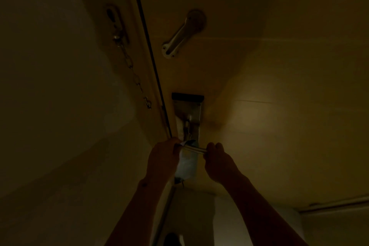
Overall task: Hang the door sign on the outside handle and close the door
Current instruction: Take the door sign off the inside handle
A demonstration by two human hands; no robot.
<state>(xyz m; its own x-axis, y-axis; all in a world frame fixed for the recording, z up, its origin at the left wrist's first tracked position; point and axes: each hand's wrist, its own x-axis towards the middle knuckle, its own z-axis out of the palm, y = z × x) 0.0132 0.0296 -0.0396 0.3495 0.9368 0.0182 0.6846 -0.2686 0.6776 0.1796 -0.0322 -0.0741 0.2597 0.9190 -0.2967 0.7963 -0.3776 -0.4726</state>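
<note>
In the dim head view, the door (259, 66) fills the right side of the frame, its edge meeting the frame along a dark seam that runs from the top down to the hands. The lever handle (194, 149), a metal bar, lies nearly level, its long axis running from lower right up to the left, toward the door edge. The right hand (218, 163) is curled closed around the bar's free end. The left hand (162, 158) is closed at the other end, next to the seam, its fingertips pinching the top of the door sign (186, 166). The sign is a pale, whitish card hanging straight down under the bar, long axis vertical, flat against the door; its print cannot be read in this light. Above the handle sits the metal lock plate (187, 110) with a black cap at its top. Higher on the door is a slotted chain-guard track (182, 34), set on a slant. On the frame to the left, a security chain (129, 62) dangles loose.
</note>
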